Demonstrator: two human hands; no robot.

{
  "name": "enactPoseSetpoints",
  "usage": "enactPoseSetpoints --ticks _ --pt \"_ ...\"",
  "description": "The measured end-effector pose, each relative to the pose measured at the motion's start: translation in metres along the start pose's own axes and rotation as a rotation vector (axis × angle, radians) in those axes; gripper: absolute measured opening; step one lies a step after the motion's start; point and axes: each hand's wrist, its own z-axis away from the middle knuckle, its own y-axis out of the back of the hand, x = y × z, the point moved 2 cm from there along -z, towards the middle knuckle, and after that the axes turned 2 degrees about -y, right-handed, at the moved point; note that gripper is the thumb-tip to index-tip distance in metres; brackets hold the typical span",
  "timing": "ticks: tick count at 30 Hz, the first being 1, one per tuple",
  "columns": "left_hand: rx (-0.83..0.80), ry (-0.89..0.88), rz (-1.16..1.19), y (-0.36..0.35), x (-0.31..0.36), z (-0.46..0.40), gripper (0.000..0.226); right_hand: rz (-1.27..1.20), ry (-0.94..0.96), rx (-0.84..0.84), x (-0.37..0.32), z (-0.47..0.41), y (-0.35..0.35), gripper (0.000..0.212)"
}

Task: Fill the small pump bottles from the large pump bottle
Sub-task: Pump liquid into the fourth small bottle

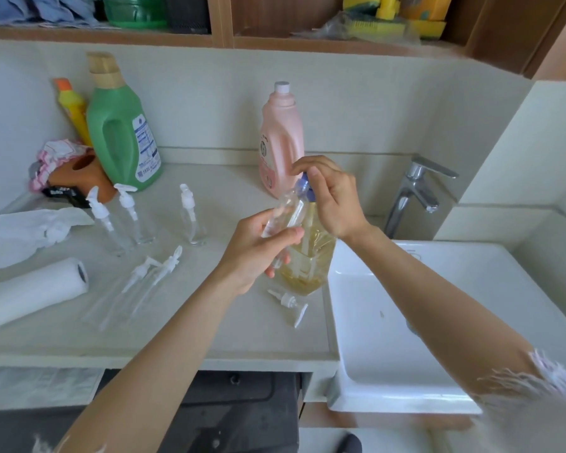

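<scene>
The large clear pump bottle (pixel 311 256) with yellow liquid stands on the counter beside the sink. My right hand (pixel 332 194) rests on its blue pump head (pixel 306 188), fingers curled over it. My left hand (pixel 258 250) grips a small clear bottle (pixel 286 214) without its pump, tilted with its mouth up under the blue spout. Three small capped pump bottles (pixel 190 217) stand further left. Two small bottles with pumps lie flat (pixel 144 282). A loose white pump (pixel 290 304) lies in front of the large bottle.
A pink bottle (pixel 280 138) stands behind the hands; a green jug (pixel 121 125) and a yellow bottle (pixel 74 109) stand at the back left. A paper towel roll (pixel 33 292) and white plastic bag (pixel 23 230) lie left. White sink (pixel 422 322) and tap (pixel 415 194) are right.
</scene>
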Motion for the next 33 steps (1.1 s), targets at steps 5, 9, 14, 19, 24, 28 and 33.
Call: enactPoseSetpoints --ticks 5,9,14,19,24,28,33 --pt "-0.011 -0.023 0.035 0.000 0.010 -0.001 0.026 0.096 0.050 -0.136 -0.012 -0.014 0.018 0.044" --pt "-0.027 -0.052 0.017 0.001 0.014 -0.005 0.018 0.219 0.164 -0.180 -0.015 -0.015 0.031 0.050" --pt "-0.023 -0.053 0.021 0.002 0.010 -0.007 0.030 0.169 0.224 -0.050 -0.004 0.004 0.027 0.053" --pt "-0.017 -0.046 -0.004 0.006 0.001 -0.012 0.013 0.053 0.216 0.127 0.006 0.017 0.006 0.054" --pt "-0.009 -0.012 0.025 0.000 -0.006 -0.007 0.023 0.041 0.178 0.190 0.002 0.024 0.001 0.044" --pt "-0.011 -0.041 0.023 0.001 -0.003 -0.007 0.017 0.077 0.179 0.197 -0.009 0.016 0.008 0.042" --pt "-0.046 -0.071 0.034 0.002 0.008 -0.011 0.020 0.073 0.113 0.120 -0.018 -0.008 0.028 0.043"
